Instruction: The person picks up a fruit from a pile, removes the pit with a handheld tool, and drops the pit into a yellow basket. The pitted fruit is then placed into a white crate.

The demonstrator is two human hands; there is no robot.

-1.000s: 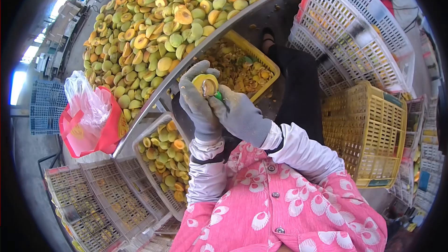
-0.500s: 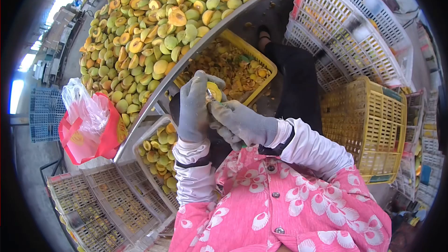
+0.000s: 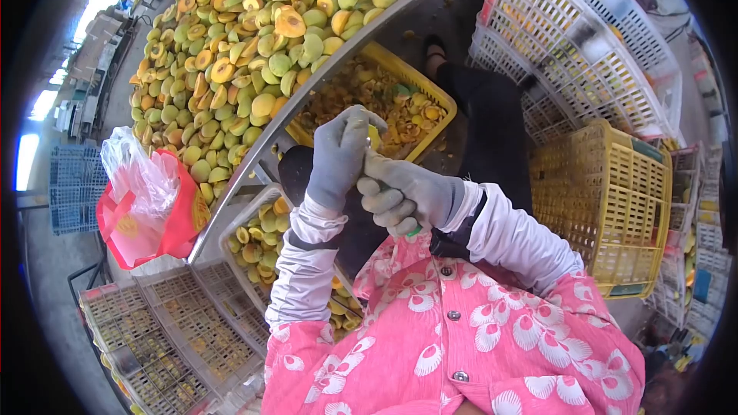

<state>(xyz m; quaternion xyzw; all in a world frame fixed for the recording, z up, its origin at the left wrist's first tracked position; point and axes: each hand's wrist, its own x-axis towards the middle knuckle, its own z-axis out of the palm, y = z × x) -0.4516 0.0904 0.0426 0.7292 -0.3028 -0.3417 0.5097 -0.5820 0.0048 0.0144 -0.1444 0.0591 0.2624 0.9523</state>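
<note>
Over my lap, my left hand [image 3: 338,157] in a grey glove is closed around a yellow-green stone fruit [image 3: 374,137], mostly hidden by the fingers. My right hand [image 3: 411,194], gloved too, sits against it, its fingers wrapped round a small tool whose green handle end [image 3: 413,230] peeks out below. The tool's working end is hidden. Ahead lies a large heap of halved green and orange stone fruit [image 3: 231,69] on a metal-edged table [image 3: 269,134]. Beneath the table edge, a yellow crate [image 3: 446,104] contains fruit scraps and pieces.
A pale crate of fruit halves [image 3: 257,250] stands by my left arm, beside several stacked grey crates [image 3: 169,330]. A red bag [image 3: 150,223] hangs at the table's corner. White crates [image 3: 569,46] and a yellow crate [image 3: 600,200] stand to the right.
My left hand has turned inward over the fruit, covering the yellow cut face that showed before. My right hand has shifted slightly right, with more of the green handle end showing.
</note>
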